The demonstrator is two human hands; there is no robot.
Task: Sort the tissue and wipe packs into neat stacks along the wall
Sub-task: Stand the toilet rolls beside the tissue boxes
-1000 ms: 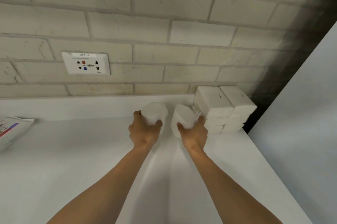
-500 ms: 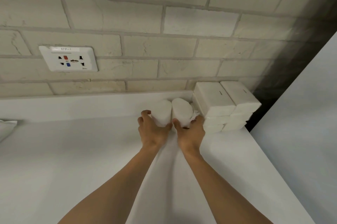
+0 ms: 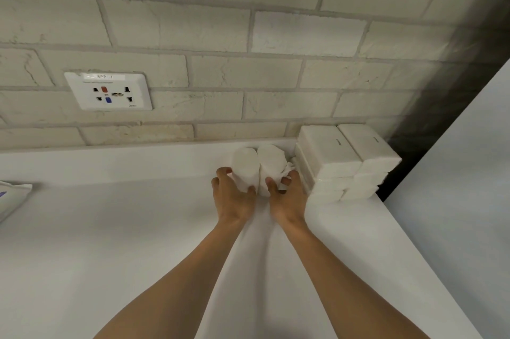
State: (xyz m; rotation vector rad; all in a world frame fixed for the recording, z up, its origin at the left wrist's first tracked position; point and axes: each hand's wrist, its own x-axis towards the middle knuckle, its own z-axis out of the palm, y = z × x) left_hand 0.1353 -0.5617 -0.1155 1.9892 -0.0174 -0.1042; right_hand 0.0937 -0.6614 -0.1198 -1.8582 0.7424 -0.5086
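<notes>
A head-worn view looks down a white table toward a pale brick wall. Both bare arms reach forward. The left hand curls its thumb and fingers round a small white tissue pack; the right hand grips a second white pack, whose crinkled wrapper end bunches against the fingers. The two packs touch side by side, standing on end on the table close to the wall ledge, at 12 o'clock from the hands. At 2 o'clock from the hands two neat stacks of larger white tissue packs sit against the wall in the corner, just beside the right pack. A wall socket is at 10 o'clock, and the corner of a printed pack shows at 9 o'clock on the frame's edge. The held packs look light and soft, and would likely squash under a hard squeeze, while their smooth film wrap may slip. A gentle hold across the broad sides, low down, seems best; the loose wrapper end is a poor place to pull.
</notes>
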